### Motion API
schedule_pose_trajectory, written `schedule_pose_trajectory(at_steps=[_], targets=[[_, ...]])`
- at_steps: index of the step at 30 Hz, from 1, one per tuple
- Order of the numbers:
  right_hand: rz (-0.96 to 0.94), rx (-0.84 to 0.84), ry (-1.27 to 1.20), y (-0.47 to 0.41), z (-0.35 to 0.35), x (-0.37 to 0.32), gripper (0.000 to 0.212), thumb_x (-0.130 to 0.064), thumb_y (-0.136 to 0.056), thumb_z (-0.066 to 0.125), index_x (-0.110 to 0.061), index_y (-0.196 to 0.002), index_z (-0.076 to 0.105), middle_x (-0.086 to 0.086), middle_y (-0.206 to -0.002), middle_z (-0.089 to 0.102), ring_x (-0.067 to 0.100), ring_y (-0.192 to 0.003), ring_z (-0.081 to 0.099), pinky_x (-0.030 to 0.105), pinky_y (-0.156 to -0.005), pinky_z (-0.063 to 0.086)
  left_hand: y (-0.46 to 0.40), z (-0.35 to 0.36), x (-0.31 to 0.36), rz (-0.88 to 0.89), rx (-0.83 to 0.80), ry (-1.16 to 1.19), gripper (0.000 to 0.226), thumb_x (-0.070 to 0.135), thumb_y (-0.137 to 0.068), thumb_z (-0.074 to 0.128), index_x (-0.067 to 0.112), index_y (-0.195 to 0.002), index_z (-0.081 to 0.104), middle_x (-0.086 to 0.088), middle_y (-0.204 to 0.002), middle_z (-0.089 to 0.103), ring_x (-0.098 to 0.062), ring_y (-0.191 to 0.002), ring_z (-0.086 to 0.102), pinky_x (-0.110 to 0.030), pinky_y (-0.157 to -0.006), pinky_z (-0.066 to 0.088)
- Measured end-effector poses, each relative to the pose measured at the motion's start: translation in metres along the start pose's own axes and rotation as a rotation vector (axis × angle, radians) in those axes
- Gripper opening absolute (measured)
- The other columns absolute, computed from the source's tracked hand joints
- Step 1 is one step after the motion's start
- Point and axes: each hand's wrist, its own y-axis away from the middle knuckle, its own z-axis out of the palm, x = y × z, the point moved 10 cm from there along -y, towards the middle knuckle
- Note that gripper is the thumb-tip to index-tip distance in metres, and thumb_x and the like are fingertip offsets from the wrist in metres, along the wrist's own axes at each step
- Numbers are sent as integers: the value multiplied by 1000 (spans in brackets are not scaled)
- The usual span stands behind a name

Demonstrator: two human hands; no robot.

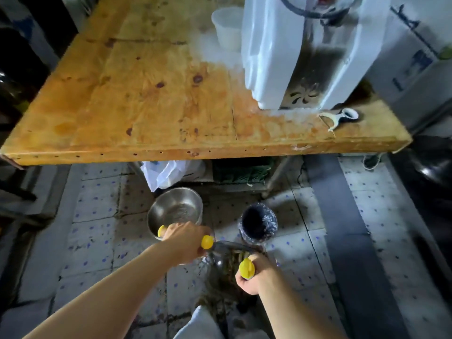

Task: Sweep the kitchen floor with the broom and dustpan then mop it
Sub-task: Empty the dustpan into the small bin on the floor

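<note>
Head view: both hands grip yellow handles over the tiled floor [367,216].
Left hand [186,241] wraps the dustpan handle [207,242], right hand [254,275] the broom handle [245,267]; steel bowl [175,211] and lined bin [258,222] stand just beyond, near the worktop [146,94] edge.

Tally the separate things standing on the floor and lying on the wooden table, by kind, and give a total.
Steel bowl: 1
Lined bin: 1
White plastic bag: 1
White machine: 1
White tub: 1
White peeler: 1
Total: 6
</note>
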Motion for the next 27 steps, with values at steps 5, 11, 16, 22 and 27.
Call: schedule_pose_trajectory(at_steps=[5,11,16,22,27], targets=[[33,37,-13,-17,-48,-2,39,-5,-89,48,1,-50,51,10,-41,49,20,-30,49,21,-28,42,-6,6,3,22,2,-26,23,45,-85,59,29,-102,60,-1,-105,65,-26,-100,61,-31,-72,39],[5,98,-81,-37,-81,0,11,-7,-88,48,-2,-96,54,15,-78,51,25,-38,56,28,-29,44,-10,10,-3,47,-2,4,29,52,-80,64,24,-88,62,2,-82,59,-23,-89,62,-27,-66,37],[-49,82,-183,-35,-77,7,14,-2,-93,41,1,-102,51,22,-78,52,30,-32,57,31,-24,42,-17,12,-6,132,-9,-38,38,58,-81,59,23,-95,63,2,-86,63,-22,-83,61,-30,-68,43],[-228,191,-90,-29,-75,15,19,-2,-90,45,-1,-71,47,18,-73,54,30,-55,58,27,-29,46,-16,4,10,387,8,-35,34,54,-88,54,22,-100,61,-2,-102,67,-24,-97,62,-28,-66,36],[-225,224,-30,-39,-60,43,28,-11,-99,41,-3,-72,43,13,-72,44,22,-62,43,16,-25,38,-5,9,13,520,-4,18,30,48,-92,49,21,-99,60,-3,-94,68,-23,-89,64,-31,-71,46]])
